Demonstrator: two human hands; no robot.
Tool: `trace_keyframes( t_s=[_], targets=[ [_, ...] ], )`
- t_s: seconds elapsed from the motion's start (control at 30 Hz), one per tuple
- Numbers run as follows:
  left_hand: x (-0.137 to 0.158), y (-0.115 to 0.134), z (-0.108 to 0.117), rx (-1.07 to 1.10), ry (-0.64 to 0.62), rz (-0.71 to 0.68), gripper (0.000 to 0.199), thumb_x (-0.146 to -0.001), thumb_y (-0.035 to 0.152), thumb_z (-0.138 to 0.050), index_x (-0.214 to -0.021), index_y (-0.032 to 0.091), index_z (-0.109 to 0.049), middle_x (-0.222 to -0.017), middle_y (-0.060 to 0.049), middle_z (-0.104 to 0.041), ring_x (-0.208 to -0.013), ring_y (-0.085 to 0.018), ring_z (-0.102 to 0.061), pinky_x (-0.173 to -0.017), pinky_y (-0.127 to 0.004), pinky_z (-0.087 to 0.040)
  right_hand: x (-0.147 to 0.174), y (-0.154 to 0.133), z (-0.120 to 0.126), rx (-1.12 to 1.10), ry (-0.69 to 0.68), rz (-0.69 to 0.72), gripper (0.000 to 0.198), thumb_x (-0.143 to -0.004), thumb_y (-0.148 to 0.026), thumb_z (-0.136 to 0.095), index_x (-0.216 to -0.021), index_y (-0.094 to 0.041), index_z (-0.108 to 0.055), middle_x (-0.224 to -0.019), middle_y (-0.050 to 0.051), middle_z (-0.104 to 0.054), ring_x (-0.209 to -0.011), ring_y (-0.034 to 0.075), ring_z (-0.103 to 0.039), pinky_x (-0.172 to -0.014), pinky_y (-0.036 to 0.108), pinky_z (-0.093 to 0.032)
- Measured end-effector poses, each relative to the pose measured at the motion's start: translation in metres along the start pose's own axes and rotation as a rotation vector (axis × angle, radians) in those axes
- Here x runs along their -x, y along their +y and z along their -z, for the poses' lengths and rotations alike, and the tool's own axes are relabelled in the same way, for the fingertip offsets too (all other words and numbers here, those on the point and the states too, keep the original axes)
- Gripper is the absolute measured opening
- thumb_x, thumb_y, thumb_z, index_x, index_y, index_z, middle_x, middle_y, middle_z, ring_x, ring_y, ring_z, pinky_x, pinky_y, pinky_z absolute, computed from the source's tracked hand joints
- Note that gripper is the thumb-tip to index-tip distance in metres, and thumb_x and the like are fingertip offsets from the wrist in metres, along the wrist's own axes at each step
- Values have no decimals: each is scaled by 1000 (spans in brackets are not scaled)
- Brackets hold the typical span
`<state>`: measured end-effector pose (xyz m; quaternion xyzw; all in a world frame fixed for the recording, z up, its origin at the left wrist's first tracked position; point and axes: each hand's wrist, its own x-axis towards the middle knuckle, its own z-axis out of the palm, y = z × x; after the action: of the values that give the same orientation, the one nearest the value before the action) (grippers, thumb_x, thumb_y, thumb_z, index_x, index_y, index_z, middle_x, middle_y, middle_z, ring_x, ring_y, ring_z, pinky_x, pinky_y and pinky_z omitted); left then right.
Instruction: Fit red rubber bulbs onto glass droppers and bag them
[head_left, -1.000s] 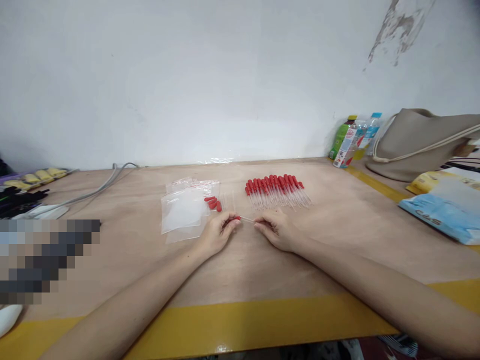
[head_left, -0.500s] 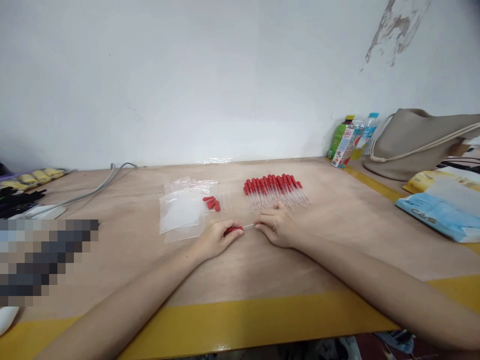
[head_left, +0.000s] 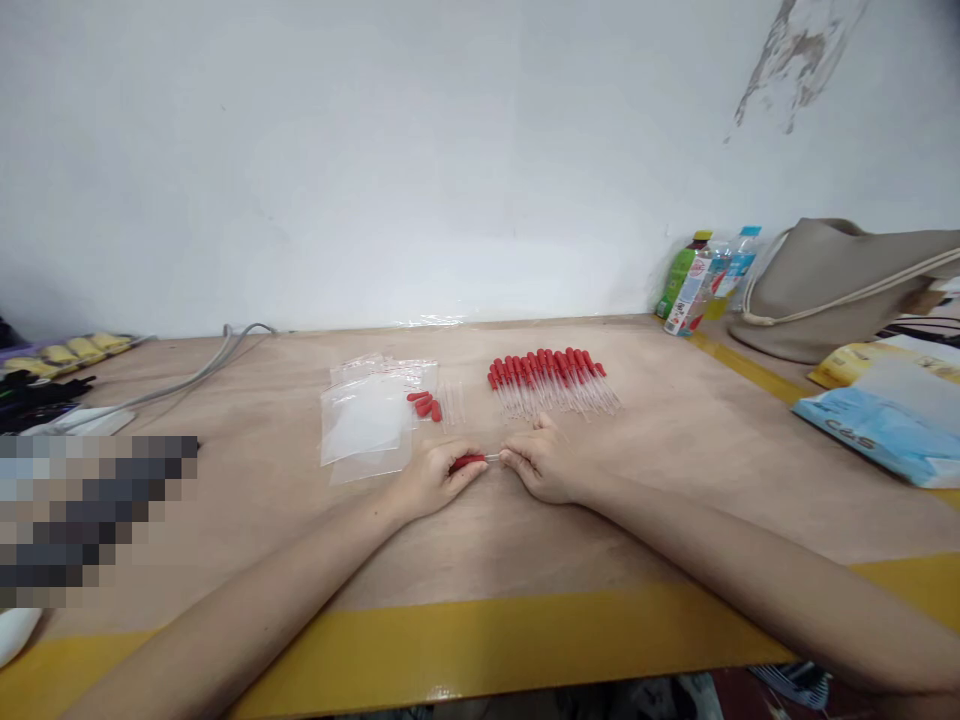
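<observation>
My left hand (head_left: 444,472) is closed around a red rubber dropper bulb (head_left: 470,461). From the bulb's right end a thin clear tube (head_left: 492,457) runs across to my right hand (head_left: 541,462), whose thumb and fingers pinch it; the rest of the tube is hidden there. Beyond my right hand lies a row of droppers (head_left: 547,375), red bulbs pointing away and clear tips towards me. Several loose red bulbs (head_left: 424,405) and a few bare clear tubes (head_left: 453,403) rest behind my left hand, beside clear plastic bags (head_left: 364,425).
A grey cable (head_left: 202,375) crosses the table at the left. Drink bottles (head_left: 688,285), a grey bag (head_left: 832,285) and a blue tissue pack (head_left: 877,430) stand or lie at the right. Yellow tape (head_left: 510,640) lines the front edge.
My right hand has shifted slightly left along the tube, so less of it shows between my hands. My left hand keeps its hold on the red bulb.
</observation>
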<state>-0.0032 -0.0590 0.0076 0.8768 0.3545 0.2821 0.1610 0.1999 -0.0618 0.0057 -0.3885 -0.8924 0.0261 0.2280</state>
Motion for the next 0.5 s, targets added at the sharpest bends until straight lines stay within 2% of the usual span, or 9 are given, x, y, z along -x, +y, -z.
trace_keyframes(
  t_s=[0.13,0.27,0.37,0.43,0.5],
  targets=[
    [-2,0,1,-6,10,-26,20,-85,31,-48,-87,18,-63,-76,-3,-65,-66,-13,-57,-62,-24,-45,-2,0,0,-46,-49,-19,29,-89,-22,-33,-73,-17,-57,-68,0,-62,-57,10,-46,-73,29,-24],
    [-5,-3,4,-16,48,-46,16,-83,28,-50,-87,18,-62,-78,-3,-64,-70,-14,-58,-65,-24,-46,-4,-7,13,20,-69,-18,29,-89,-26,-35,-74,-17,-58,-71,2,-62,-65,13,-50,-73,30,-26],
    [-5,-9,4,-27,114,-27,25,-80,30,-56,-101,18,-56,-87,-4,-61,-69,-13,-56,-65,-26,-47,-4,-8,26,74,-70,-3,25,-86,-29,-43,-74,-18,-62,-78,4,-62,-75,15,-52,-73,30,-28],
    [-4,-13,3,-23,147,16,38,-78,31,-58,-113,18,-48,-92,-5,-57,-65,-12,-53,-61,-26,-47,-4,0,33,55,-50,-82,24,-83,-28,-46,-71,-18,-64,-77,4,-62,-72,15,-51,-68,28,-31],
    [-4,-15,3,-20,145,42,42,-78,30,-57,-116,19,-44,-90,-3,-54,-63,-11,-51,-59,-25,-47,-6,15,39,-6,-1,-244,27,-83,-28,-44,-67,-18,-64,-69,3,-60,-63,13,-50,-60,25,-32]
  ],
)
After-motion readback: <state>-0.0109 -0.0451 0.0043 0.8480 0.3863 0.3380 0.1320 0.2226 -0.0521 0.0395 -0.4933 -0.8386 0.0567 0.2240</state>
